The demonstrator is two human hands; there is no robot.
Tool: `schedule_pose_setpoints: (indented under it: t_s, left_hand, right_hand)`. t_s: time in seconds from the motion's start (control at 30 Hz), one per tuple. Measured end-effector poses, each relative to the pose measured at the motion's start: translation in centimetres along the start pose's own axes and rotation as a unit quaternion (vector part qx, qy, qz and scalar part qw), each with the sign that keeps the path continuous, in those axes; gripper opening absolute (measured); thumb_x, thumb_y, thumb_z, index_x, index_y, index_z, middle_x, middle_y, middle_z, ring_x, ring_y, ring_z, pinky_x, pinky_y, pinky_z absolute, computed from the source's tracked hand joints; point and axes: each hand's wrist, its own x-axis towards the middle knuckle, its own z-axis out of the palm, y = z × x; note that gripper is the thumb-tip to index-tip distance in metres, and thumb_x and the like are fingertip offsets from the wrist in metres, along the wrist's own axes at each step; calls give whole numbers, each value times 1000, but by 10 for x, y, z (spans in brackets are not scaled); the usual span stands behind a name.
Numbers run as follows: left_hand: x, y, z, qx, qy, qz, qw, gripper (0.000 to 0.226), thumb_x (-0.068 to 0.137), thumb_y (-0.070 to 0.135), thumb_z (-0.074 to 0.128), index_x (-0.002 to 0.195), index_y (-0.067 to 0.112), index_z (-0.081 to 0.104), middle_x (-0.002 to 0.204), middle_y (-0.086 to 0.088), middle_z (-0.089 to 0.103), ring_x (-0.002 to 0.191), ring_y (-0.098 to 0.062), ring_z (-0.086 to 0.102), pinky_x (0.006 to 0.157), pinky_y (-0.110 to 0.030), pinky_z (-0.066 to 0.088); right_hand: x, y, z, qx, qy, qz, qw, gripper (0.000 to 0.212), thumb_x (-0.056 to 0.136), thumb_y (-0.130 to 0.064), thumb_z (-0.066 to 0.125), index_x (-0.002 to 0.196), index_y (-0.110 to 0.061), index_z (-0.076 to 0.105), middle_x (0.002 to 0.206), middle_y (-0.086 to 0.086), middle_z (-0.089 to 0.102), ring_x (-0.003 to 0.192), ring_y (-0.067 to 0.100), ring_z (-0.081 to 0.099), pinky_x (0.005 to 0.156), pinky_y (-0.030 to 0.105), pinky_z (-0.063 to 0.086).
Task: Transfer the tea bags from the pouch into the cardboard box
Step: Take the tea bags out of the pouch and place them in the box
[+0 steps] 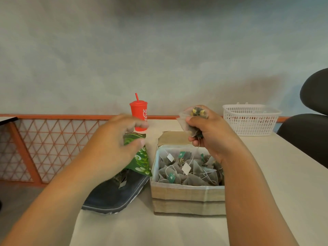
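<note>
Nearest on the table (142, 228), the cardboard box (188, 197) stands open and is already well filled with pyramid tea bags (195, 176), their strings and paper tags lying tangled across one another. Just to its left the pouch (140, 160) is propped up at a slant, its dark lower part resting on the table; at least one bag can still be made out inside it.

The pouch's green upper edge appears to be pinched by the left hand (115, 144), though that hand is blurred and the grip cannot be read exactly. Should the pinch be slackened, the pouch would probably slump and its remaining contents could slide out onto the table instead of into the box.

A bunch of tea bags (188, 125) is clamped in the curled fingers of the right hand (213, 135), held above the box's far rim and its raised flap (173, 137). A loose string (198, 148) hangs from the fist. If the bunch were released this far back, some bags might strike the flap and fall behind the box; a string caught around a finger could drag a bag back out.

Further off, the red Coca-Cola cup (139, 115) stands close behind the left hand and could be knocked over by a careless reach. The white plastic basket (250, 121) is well apart.
</note>
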Motion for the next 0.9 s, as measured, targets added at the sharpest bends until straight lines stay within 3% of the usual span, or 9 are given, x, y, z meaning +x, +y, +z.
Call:
schedule_pose_setpoints:
  t_s: [0.13,0.23,0.37,0.47,0.63,0.73,0.9]
  left_hand:
    - [-34,-30,1,130,-32,-59,989,43,75,11,72,109,35,61,111,19,50,111,-10,48,97,-27,36]
    - [-50,-44,4,156,-13,-102,982,47,74,4,71,113,28,62,110,15,51,109,-16,48,93,-32,39]
    - [-52,-54,13,164,40,-120,978,40,77,-5,63,110,18,66,110,1,60,104,-23,52,88,-36,43]
    - [-51,-55,21,150,61,-115,980,37,80,-9,58,106,15,68,109,-1,61,102,-23,53,84,-28,40]
    - [-49,-57,24,135,84,-110,981,36,78,-12,57,101,13,70,105,-2,63,99,-23,55,82,-28,42]
    - [-46,-57,24,136,89,-102,981,36,78,-12,57,101,13,70,105,-2,63,98,-21,55,82,-27,40]
    - [-38,-54,24,131,105,-91,982,34,79,-12,56,99,11,70,102,-1,63,92,-16,51,81,-26,38]
  right_hand:
    - [0,5,-1,-109,-20,17,994,20,89,-7,50,108,-9,56,66,7,54,53,13,49,47,21,42]
    - [-1,10,-2,-204,-52,59,976,14,88,-9,53,101,-11,56,71,10,57,56,15,50,52,25,45]
    - [-2,14,-4,-313,-109,103,938,5,90,-14,52,95,-15,54,70,6,58,53,12,51,48,20,45]
    - [-4,17,-4,-345,-146,139,917,10,91,-15,53,100,-16,55,73,4,60,60,13,55,54,21,48]
    - [-6,15,-6,-389,-194,161,886,9,92,-21,53,100,-25,54,93,2,57,81,17,58,69,27,49]
    - [-7,9,-12,-399,-173,123,892,5,92,-21,52,94,-25,54,100,6,60,86,22,63,73,31,50]
    - [-17,-4,-40,-355,-74,71,929,8,91,-18,53,90,-21,60,89,-2,64,77,16,66,78,38,52]
